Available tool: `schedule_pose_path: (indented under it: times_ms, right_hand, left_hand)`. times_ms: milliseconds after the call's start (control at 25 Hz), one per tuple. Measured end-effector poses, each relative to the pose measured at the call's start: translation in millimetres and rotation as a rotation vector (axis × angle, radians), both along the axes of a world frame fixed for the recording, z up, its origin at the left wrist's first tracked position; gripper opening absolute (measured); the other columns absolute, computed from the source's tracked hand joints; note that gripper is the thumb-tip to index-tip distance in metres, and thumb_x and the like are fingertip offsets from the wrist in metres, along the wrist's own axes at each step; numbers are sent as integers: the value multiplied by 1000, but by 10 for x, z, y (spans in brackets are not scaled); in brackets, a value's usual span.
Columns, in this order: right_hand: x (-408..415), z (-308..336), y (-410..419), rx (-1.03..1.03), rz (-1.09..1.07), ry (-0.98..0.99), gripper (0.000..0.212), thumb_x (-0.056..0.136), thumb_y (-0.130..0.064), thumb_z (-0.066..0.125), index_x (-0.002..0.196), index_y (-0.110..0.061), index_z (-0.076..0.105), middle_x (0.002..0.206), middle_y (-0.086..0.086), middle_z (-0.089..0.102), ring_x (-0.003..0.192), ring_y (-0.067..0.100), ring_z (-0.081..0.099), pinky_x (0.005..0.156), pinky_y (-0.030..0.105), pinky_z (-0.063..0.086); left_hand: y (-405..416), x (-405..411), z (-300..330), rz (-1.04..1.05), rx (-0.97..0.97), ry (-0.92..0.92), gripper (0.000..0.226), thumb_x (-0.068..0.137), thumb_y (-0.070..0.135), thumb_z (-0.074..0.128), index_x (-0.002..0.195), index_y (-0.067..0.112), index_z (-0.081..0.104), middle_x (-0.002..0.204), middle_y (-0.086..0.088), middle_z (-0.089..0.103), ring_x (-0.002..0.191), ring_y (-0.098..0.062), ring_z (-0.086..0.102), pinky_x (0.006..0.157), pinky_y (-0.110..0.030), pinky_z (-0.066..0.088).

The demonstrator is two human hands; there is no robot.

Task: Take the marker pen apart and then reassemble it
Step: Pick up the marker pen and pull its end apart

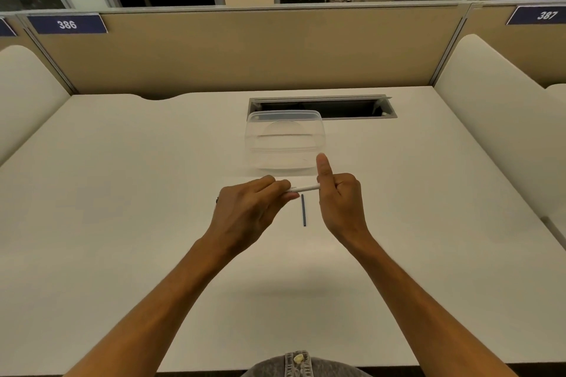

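Beige partition panels [245, 52] close off the far side of a pale tabletop [122, 193], with two dark blue number plates reading 386 [67, 24] and 387 [542, 15] fixed along their top edge; behind them, glass walls and a dim office show; a long open cable slot [343, 107] is cut into the tabletop near its far edge, and a clear plastic container [284, 138] with a lid stands just in front of that slot, overlapping its left part.

Both bare forearms reach in from the bottom of the view and meet above the middle of the tabletop; the left hand [248, 211] pinches one end of the white marker barrel [304, 188] between thumb and fingertips; the right hand [340, 202] is curled around the other end, its fingers folded in and its thumb [322, 167] sticking straight up; the barrel lies nearly level between the two hands, held clear of the surface, just on the near side of the container; some small print shows on it close to the left hand, too small to read; whether a cap or tip sits inside the right hand cannot be told.

Directly below the barrel, a thin dark blue rod [303, 210] lies flat on the tabletop, pointing away from the person, in the gap between the two hands and touching neither; at the bottom edge, grey denim with a pale button [298, 358] shows.
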State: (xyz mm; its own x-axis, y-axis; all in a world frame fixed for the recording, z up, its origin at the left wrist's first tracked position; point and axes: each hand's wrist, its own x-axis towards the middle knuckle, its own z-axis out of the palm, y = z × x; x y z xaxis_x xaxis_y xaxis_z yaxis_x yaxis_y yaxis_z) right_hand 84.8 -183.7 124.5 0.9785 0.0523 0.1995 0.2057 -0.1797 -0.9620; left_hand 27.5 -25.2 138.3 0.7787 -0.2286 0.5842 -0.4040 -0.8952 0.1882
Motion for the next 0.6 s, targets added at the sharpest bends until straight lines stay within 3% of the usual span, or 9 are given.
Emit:
schedule_pose_path:
  times_ms: [200, 400, 600]
  right_hand:
    - [30, 89, 2, 37, 72, -8, 54, 96, -39, 43, 47, -18, 43, 37, -10, 41, 38, 6, 41, 42, 13, 34]
    - [-5, 198, 57, 41, 28, 1, 54, 88, -51, 42, 47, -16, 41, 36, -11, 41, 37, 5, 42, 41, 9, 34]
    - [3, 243, 89, 92, -27, -58, 53, 98, -31, 46, 48, -15, 41, 38, -11, 43, 39, 5, 45, 41, 9, 34]
  left_hand:
    - [68, -13, 235, -8, 67, -37, 24, 93, 34, 58, 92, 13, 70, 68, 0, 62, 51, -17, 50, 41, -25, 40]
    - [71, -28, 329, -27, 152, -49, 27, 93, 31, 56, 93, 8, 71, 76, -6, 65, 54, -21, 55, 39, -32, 47]
    - [46, -36, 441, -73, 70, 24, 26, 92, 28, 58, 94, 6, 72, 68, -6, 64, 49, -22, 54, 40, -35, 47]
